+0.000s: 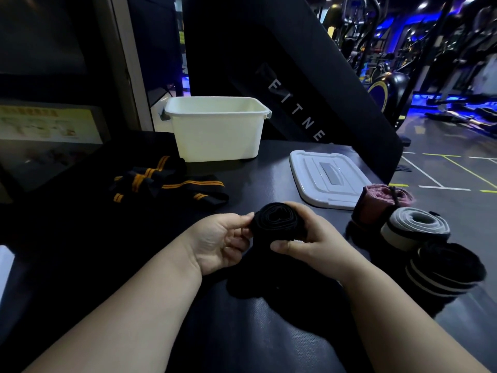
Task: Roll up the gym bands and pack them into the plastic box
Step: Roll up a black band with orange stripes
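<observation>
1 blk roll (277,222) held; 3 rolls (419,227), 1 box (215,135).

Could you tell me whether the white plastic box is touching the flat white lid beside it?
Apart. The head view shows a strip of dark table between the white plastic box and the flat white lid.

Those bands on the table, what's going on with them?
A person holds a partly rolled black band over the dark table, the left hand pinching its edge and the right hand gripping the roll. Three finished rolls, a pink roll, a grey roll and a striped black roll, sit to the right. A black-and-orange band lies unrolled on the left. The white plastic box stands open at the back, its lid lying beside it.
</observation>
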A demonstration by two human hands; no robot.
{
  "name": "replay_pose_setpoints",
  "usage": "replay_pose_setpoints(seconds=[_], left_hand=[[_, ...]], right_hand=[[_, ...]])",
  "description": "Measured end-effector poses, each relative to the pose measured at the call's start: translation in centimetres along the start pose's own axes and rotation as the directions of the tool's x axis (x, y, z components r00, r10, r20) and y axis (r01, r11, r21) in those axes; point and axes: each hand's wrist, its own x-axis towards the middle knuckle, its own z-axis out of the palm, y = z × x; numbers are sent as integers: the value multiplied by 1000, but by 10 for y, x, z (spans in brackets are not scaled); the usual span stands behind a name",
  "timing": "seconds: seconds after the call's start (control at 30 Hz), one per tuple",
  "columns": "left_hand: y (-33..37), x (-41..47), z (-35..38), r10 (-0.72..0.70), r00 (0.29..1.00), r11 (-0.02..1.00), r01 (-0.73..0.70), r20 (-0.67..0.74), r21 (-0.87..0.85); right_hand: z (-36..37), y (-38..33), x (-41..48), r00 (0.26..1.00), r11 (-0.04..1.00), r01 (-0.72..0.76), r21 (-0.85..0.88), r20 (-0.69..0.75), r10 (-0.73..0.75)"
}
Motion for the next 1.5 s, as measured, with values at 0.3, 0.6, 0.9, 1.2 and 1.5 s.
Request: replay_pose_setpoints(seconds=[0.3, 0.6, 0.9, 1.2, 1.5], left_hand=[[-2, 2, 5, 79, 997, 996, -80, -15, -46], [-25, 13, 12, 489, 872, 775, -429, -10, 463], [-39, 36, 32, 597, 800, 438, -388, 60, 811], [-32, 30, 37, 601, 798, 253, -248, 49, 935], [-23, 33, 31, 466, 883, 201, -172, 60, 964]], right_hand=[[-1, -2, 2, 999, 1000, 1, -17, -45, -2], [-18, -3, -1, 992, 994, -96, -60, -83, 91], [-29, -4, -20, 938, 940, -309, -143, -206, 277], [-20, 6, -30, 924, 916, -321, -241, -293, 246], [-18, 1, -33, 941, 890, -284, -357, -281, 188]])
